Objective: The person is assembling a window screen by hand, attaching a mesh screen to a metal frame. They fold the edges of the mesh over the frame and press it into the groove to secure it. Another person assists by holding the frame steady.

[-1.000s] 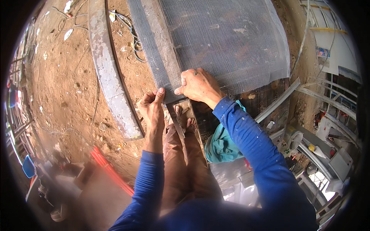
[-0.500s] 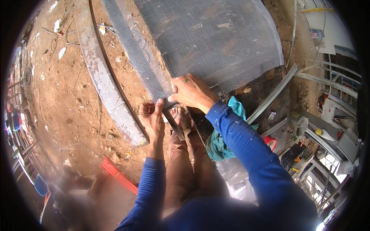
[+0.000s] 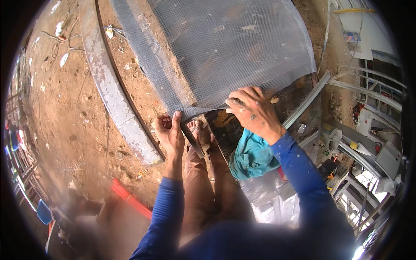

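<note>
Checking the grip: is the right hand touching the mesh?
Touching. The head view shows the right hand with its fingers curled over the near edge of the grey mesh.

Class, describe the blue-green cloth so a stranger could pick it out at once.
Start at the big grey wire mesh sheet across the top. Drop to the right hand gripping its lower edge. Just beneath that wrist lies the crumpled cloth, the only blue-green thing among brown dirt and grey metal.
</note>
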Motion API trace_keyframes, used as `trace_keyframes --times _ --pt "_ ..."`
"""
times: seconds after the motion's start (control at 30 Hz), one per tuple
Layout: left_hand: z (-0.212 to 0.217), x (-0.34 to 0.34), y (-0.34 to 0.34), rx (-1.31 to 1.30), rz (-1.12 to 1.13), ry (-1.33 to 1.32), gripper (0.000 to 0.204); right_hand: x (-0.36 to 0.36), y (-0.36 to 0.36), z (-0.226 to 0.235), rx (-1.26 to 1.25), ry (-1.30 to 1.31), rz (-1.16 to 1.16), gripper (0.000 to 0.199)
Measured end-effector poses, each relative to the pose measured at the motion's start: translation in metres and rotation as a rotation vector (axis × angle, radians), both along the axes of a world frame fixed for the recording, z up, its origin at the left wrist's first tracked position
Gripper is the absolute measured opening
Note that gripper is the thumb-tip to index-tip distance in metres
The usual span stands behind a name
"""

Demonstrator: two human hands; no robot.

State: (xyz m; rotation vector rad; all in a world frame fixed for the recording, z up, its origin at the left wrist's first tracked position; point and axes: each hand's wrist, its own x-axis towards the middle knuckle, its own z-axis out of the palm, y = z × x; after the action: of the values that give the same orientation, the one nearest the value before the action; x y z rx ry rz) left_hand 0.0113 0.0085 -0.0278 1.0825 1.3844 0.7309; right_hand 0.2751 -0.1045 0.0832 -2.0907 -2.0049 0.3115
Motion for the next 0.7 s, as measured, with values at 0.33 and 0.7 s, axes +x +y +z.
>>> trace_keyframes --times 0.33,0.7 --pt "0.001 0.006 -0.006 0.063 0.028 0.011 0.037 0.031 0.005 -0.013 -0.034 -0.002 0.285 0.024" --pt "0.001 0.002 -0.007 0.015 0.008 0.031 0.033 0.053 0.032 -0.01 -0.42 0.136 -0.037 0.033"
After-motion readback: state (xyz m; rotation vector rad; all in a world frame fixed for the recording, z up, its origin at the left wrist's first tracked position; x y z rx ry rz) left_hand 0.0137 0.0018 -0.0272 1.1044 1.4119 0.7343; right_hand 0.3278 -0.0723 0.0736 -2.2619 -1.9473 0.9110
